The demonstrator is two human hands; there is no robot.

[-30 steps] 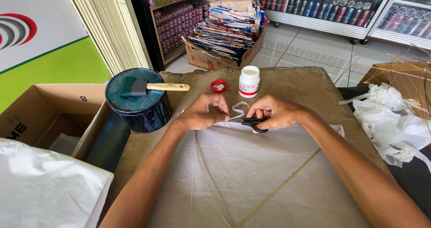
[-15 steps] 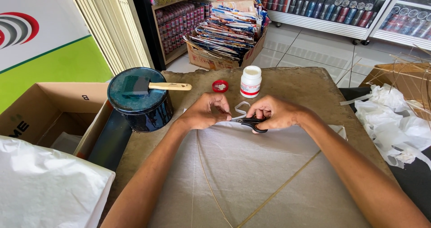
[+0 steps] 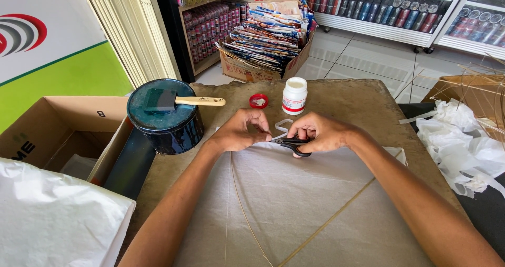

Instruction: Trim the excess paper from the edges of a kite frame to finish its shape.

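Note:
A pale paper sheet (image 3: 305,204) with thin bamboo sticks (image 3: 336,214) across it lies on the brown table (image 3: 357,98). My right hand (image 3: 323,133) grips black-handled scissors (image 3: 292,143) at the sheet's far edge. My left hand (image 3: 239,132) pinches the paper edge right beside the blades. A curled white paper strip (image 3: 282,125) sits just beyond the scissors.
A dark blue round tin (image 3: 165,114) with a wooden-handled brush (image 3: 181,101) on its lid stands at the left. A white glue bottle (image 3: 294,96) and its red cap (image 3: 258,101) stand behind my hands. Cardboard boxes (image 3: 58,125) lie left, crumpled white paper (image 3: 463,140) right.
Both hands stay at the sheet's far edge with only slight shifts; the scissors remain in my right hand.

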